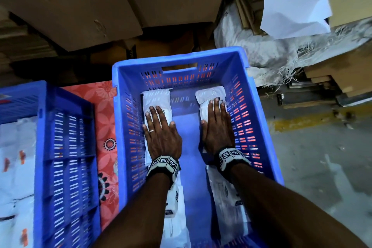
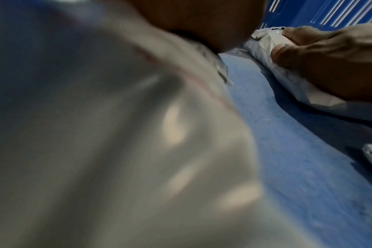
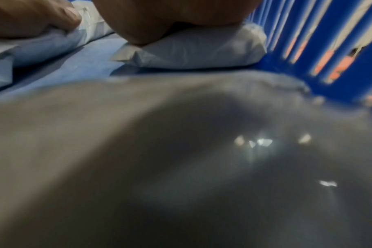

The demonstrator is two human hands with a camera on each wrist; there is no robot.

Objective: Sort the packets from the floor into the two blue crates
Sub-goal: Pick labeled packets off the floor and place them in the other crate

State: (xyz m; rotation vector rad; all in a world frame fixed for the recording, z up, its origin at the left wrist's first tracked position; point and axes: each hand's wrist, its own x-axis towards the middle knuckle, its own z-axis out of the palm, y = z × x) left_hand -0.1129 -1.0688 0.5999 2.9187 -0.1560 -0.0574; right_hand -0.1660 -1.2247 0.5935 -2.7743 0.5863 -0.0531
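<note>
Both my hands lie flat inside the middle blue crate (image 1: 259,94). My left hand (image 1: 161,129) presses with straight fingers on a white packet (image 1: 156,97) along the crate's left wall. My right hand (image 1: 216,125) presses the same way on a white packet (image 1: 209,93) along the right wall. Nearer white packets (image 1: 175,209) (image 1: 227,195) lie under my forearms. A blurred packet (image 2: 117,134) fills the left wrist view, with the right hand (image 2: 329,67) beyond it. In the right wrist view, my palm (image 3: 170,16) rests on a packet (image 3: 202,50).
A second blue crate (image 1: 66,147) holding white packets stands at the left, on a red patterned mat (image 1: 106,127). Cardboard boxes (image 1: 80,6) and a frayed white sack (image 1: 271,52) crowd the far side. Grey concrete floor (image 1: 322,167) lies to the right.
</note>
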